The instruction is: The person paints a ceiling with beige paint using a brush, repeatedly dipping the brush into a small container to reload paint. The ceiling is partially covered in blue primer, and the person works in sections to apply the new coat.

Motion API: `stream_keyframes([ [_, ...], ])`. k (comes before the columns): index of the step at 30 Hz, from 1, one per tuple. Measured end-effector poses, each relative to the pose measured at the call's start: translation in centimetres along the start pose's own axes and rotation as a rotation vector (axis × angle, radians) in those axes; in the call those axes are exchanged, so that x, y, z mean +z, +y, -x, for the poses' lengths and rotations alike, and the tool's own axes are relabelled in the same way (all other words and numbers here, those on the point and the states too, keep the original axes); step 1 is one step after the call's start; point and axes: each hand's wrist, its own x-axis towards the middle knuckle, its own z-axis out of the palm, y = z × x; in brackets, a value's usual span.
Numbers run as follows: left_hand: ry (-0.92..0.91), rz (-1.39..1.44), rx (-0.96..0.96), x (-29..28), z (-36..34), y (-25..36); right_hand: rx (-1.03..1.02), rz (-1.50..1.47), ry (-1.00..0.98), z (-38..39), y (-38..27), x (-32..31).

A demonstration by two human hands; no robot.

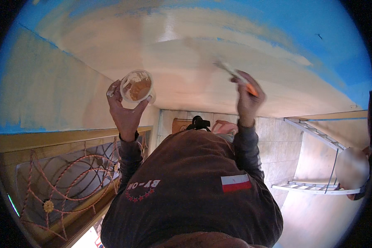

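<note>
- The paintbrush (228, 69) is out over the pale wall (182, 78), its bristles pointing away from the body; motion blur hides whether they touch, so I cannot tell.
- The right hand (249, 100) grips the brush by its orange handle, fingers wrapped close. A light wrist and long, even strokes should lay the coat more smoothly than a hard push.
- The left hand (126, 116) is closed around the tub (137, 87), thumb at one side and fingers at the other, its mouth facing up. Keeping it level and near the brush seems wise — drips then have less far to fall.
- Tan paint coats the inside of the tub; wiping the bristles on the rim before each stroke would probably prevent runs.
- Streaky blue (318, 31) shows above and to the right of the pale area. Feathering outward into it, while the edge is wet, should avoid a hard line.
- Along the wooden frame (62, 140) at left, a blue strip borders the wall; a narrow edge stroke would suit it.
- Farther off, a ladder (314, 132) and another person (353, 169) are at the right — best given room.
</note>
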Motion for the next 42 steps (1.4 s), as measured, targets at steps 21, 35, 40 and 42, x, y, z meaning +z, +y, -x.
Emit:
stream_keyframes([
  [21,-0.009,0.023,0.022,0.0,-0.5,-0.1,-0.090,0.255,0.442,-1.7,4.2,-14.0],
  [35,-0.072,-0.161,0.061,-0.1,-0.5,0.7,-0.033,-0.062,0.388,2.4,1.4,-11.3],
  [40,-0.073,-0.119,0.077,0.1,-0.4,1.4,-0.233,0.053,-0.029,-0.2,0.0,-4.5],
  [42,-0.066,-0.111,0.086,0.3,-0.5,1.8,-0.267,0.098,-0.107,-1.4,-1.3,-1.8],
])
